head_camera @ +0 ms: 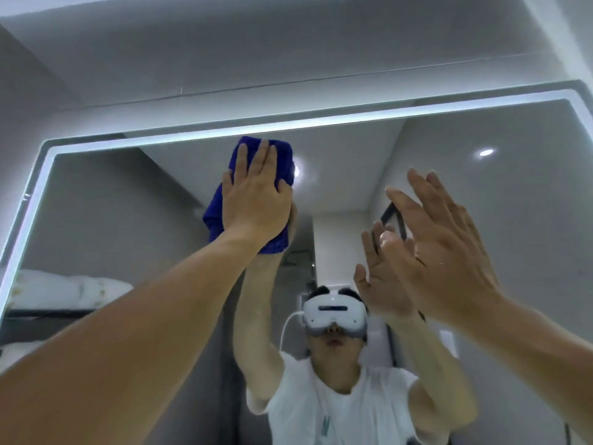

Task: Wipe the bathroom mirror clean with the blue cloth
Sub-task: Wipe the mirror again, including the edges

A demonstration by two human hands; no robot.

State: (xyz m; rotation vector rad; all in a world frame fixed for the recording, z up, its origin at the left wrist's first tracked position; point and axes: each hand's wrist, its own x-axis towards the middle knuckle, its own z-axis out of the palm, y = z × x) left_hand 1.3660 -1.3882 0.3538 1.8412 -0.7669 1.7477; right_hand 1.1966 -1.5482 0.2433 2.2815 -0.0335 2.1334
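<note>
The left hand [256, 200] presses the blue cloth [221, 203] flat-fingered against the mirror [449, 155], near its lit top edge. The right hand [449, 248] is raised with its fingers straight, holding nothing.

- The blue cloth [215, 213] under the flat left hand [256, 200] is a thick, fuzzy-piled fabric with a matt finish.
- The mirror [128, 203] the cloth is pressed against is smooth, glossy glass.
- Just above the grip, the mirror's lit strip [321, 123] looks frosted and milky.
- Higher above the grip, the wall [224, 59] is smooth, matt grey panelling with thin seams.
- Below and right of the grip, the reflected headset [333, 311] has a glossy white plastic shell.
</note>
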